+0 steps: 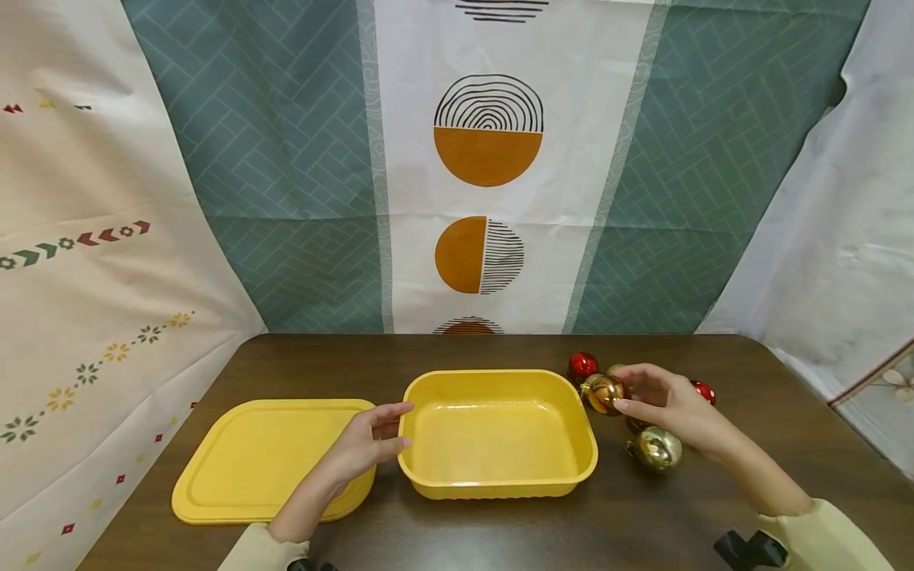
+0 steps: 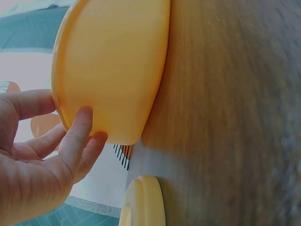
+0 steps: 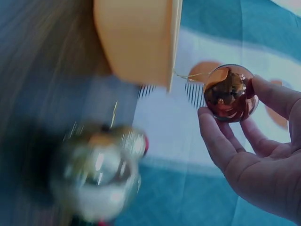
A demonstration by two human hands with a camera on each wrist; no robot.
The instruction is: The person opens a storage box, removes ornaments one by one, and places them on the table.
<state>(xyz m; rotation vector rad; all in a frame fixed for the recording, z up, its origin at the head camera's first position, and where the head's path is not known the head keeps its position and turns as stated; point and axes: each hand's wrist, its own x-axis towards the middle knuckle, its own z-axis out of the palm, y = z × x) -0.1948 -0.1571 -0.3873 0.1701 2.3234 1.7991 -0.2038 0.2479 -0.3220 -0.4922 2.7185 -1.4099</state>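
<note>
My right hand (image 1: 667, 400) pinches a shiny copper-coloured Christmas bauble (image 1: 604, 394) between thumb and fingers, beside the right rim of a yellow plastic container (image 1: 500, 482). In the right wrist view, the held bauble (image 3: 229, 93) is clear of the table, with a thin gold hanging loop pointing toward the container. My left hand (image 1: 367, 440) touches the container's left side; in the left wrist view, its extended fingers (image 2: 77, 136) rest against the outer wall and rim. Nothing lies inside the container.
A yellow lid (image 1: 264, 452) lies flat on the dark wooden table (image 1: 457, 539), left of the container. To the right are a gold bauble (image 1: 657, 449), a red bauble (image 1: 582, 365) and another red one (image 1: 704, 391), with others partly hidden by my right hand.
</note>
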